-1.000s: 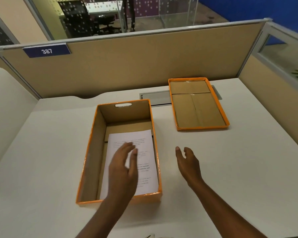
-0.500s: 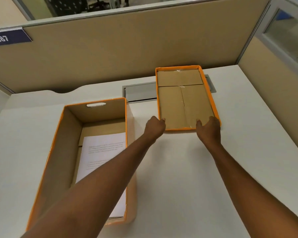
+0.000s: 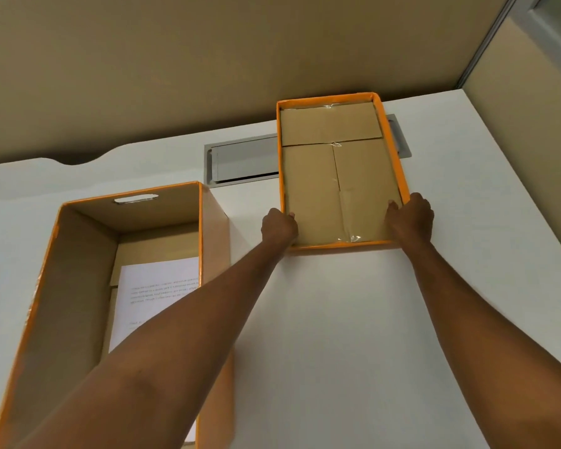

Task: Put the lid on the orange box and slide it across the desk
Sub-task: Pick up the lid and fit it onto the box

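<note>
The orange box (image 3: 88, 260) stands open at the left of the white desk, with a printed sheet of paper (image 3: 156, 286) on its cardboard floor. Its lid (image 3: 337, 176) lies upside down at the back middle, orange rim up and brown cardboard inside. My left hand (image 3: 279, 226) grips the lid's near left corner. My right hand (image 3: 410, 218) grips its near right corner, thumb inside the rim. My left forearm crosses over the box's right wall.
A grey metal cable hatch (image 3: 243, 162) is set into the desk (image 3: 353, 319) behind the box, partly under the lid. A beige partition (image 3: 208, 66) closes the back and a side panel (image 3: 538, 124) closes the right.
Both hands left the box area, reached forward and closed on the lid's near corners. My head has moved closer and lower toward the lid.
</note>
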Motion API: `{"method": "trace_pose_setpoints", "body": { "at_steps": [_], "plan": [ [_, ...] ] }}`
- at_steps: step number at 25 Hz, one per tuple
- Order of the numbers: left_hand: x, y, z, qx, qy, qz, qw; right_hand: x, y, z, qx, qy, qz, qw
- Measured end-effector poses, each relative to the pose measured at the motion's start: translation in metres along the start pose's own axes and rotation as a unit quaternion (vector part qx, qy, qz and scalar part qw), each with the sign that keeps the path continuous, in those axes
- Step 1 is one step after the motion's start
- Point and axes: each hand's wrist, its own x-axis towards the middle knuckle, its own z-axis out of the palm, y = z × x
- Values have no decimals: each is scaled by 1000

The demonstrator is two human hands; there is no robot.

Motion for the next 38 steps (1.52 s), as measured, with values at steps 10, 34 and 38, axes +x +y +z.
{"method": "trace_pose_setpoints", "body": {
  "at_steps": [10,34,38],
  "plan": [
    [-35,-14,-34,-48,35,66,996,-36,-10,-32,43,6,29,999],
    [-256,-6,-183,-393,-142,237,877,-384,-137,-122,59,245,-347,903],
    [-246,-44,-209,-426,-79,251,866,-429,-151,-101,33,145,-362,920]
  ]
}}
